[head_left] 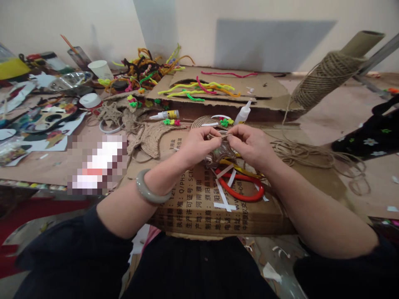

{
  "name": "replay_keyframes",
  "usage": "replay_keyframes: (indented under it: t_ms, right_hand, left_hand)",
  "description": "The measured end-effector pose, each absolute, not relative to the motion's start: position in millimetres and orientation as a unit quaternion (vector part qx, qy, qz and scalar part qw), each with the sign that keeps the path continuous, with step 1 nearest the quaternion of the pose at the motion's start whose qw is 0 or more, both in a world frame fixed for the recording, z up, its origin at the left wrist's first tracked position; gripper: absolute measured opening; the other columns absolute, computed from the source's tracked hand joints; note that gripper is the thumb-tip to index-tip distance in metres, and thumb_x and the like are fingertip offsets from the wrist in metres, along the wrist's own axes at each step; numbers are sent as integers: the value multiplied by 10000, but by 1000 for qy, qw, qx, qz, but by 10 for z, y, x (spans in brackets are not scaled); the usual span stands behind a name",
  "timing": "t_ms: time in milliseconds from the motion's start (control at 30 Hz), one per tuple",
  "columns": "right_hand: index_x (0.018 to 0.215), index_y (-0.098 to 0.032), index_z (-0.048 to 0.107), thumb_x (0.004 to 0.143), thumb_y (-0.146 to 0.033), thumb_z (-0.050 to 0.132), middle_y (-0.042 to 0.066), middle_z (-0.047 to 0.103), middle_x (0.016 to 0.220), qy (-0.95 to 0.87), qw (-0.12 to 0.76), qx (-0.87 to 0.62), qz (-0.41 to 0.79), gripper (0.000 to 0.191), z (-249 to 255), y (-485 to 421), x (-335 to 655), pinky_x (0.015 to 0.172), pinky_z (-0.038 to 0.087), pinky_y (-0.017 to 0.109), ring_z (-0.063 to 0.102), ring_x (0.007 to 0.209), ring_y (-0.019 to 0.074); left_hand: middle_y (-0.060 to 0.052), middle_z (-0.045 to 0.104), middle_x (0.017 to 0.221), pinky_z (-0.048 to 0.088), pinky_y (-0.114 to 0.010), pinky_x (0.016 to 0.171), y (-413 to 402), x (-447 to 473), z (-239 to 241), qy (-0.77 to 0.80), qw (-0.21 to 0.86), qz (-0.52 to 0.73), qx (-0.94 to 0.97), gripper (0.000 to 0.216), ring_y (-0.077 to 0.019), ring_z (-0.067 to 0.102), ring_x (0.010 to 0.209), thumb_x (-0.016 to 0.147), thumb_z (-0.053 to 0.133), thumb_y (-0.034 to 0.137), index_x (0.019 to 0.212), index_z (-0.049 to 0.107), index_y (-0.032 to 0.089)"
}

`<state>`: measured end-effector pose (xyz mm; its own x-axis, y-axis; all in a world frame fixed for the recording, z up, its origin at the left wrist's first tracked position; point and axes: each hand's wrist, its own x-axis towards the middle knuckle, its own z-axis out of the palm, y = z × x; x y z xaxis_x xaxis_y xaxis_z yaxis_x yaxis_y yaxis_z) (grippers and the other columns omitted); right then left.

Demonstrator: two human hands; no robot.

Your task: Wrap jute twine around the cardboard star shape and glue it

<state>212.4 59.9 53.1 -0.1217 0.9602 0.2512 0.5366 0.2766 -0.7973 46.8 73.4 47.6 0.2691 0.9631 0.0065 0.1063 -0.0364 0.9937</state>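
My left hand and my right hand meet over a flattened cardboard box, fingers pinched together on a small jute-wrapped piece and a strand of twine. A grey bangle circles my left wrist. Under my hands lie red-handled scissors and white paper strips. Loose jute twine runs from my right hand toward a big twine spool leaning at the right.
Two glue bottles stand behind my hands. Coloured pipe cleaners lie on cardboard at the back, jute coils at the left, with a white cup, tape roll and a painted mask. A floral sleeve reaches in from the right.
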Motion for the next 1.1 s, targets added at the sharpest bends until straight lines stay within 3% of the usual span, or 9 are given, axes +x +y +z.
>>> replay_keyframes:
  t_ms: [267, 567, 800, 1100]
  right_hand:
    - [702, -185, 583, 719, -313, 524, -7, 539, 618, -693, 387, -540, 280, 143, 545, 588, 2121, 559, 331, 289, 421, 568, 116]
    - [780, -161, 654, 752, -377, 518, 20, 597, 671, -694, 396, -517, 306, 257, 521, 616, 2153, 616, 389, 306, 499, 620, 143]
    - [773, -155, 666, 729, -330, 521, 6, 579, 625, -690, 389, -546, 272, 232, 519, 609, 2129, 563, 347, 288, 449, 563, 122]
    - [716, -179, 634, 780, -337, 497, 19, 629, 657, -691, 399, -523, 300, 219, 532, 627, 2178, 642, 408, 291, 537, 643, 140]
  left_hand:
    - [32, 545, 573, 328, -217, 499, 734, 482, 479, 446, 538, 403, 591, 86, -72, 448, 516, 677, 651, 227, 724, 654, 156]
    - [36, 532, 568, 318, -216, 500, 760, 457, 466, 451, 523, 407, 598, 115, -69, 433, 513, 669, 639, 247, 730, 656, 150]
    - [37, 527, 565, 304, -210, 495, 744, 473, 478, 454, 526, 409, 591, 89, -58, 413, 503, 667, 638, 218, 716, 657, 145]
    - [39, 514, 545, 302, -214, 493, 756, 461, 469, 458, 522, 422, 582, 70, -60, 405, 488, 679, 642, 211, 707, 651, 148]
